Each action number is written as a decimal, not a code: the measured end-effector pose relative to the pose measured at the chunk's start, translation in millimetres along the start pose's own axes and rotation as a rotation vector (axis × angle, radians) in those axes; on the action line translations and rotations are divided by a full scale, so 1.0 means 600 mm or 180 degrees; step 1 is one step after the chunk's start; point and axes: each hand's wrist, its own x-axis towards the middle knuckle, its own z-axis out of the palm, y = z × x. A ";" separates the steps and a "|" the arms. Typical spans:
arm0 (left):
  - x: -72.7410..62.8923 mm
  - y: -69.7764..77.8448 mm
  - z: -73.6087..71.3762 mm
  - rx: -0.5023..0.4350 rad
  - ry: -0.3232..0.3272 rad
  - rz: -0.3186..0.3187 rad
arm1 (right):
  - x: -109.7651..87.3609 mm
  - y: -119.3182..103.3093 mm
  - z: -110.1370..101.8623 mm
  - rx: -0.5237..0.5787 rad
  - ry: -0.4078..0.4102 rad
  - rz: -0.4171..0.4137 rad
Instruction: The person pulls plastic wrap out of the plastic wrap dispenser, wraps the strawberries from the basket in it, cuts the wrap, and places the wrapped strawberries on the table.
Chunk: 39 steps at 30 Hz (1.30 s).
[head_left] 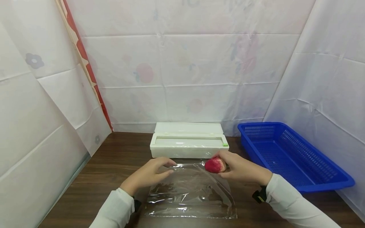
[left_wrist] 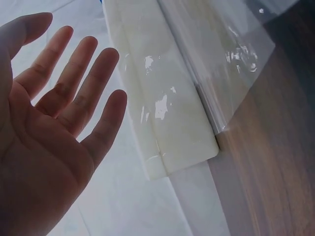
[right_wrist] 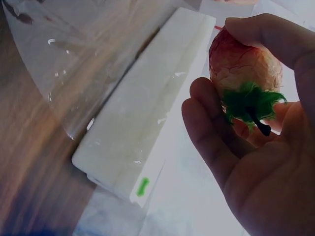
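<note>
A red and pale strawberry [head_left: 214, 165] with a green leafy cap and dark stem is gripped between the thumb and fingers of my right hand [head_left: 239, 167]. It is held over the right part of a clear plastic film sheet [head_left: 188, 190] spread on the table. My left hand [head_left: 148, 174] hovers over the film's left side, fingers spread and holding nothing. Behind both hands stands a white cling film box [head_left: 189, 151] with its lid raised. In the right wrist view the strawberry's leafy cap [right_wrist: 251, 103] faces the palm.
To the right sits a blue plastic basket [head_left: 285, 158] with slotted walls. A small green cutter tab [head_left: 225, 144] sits on the box's right end. White printed sheets [head_left: 194, 79] hang behind and at both sides of the dark wooden table [head_left: 114, 164].
</note>
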 end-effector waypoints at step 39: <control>0.033 0.039 0.033 -0.0213 -0.0486 -0.0017 | 0.031 -0.019 0.086 0.0329 0.0169 0.0054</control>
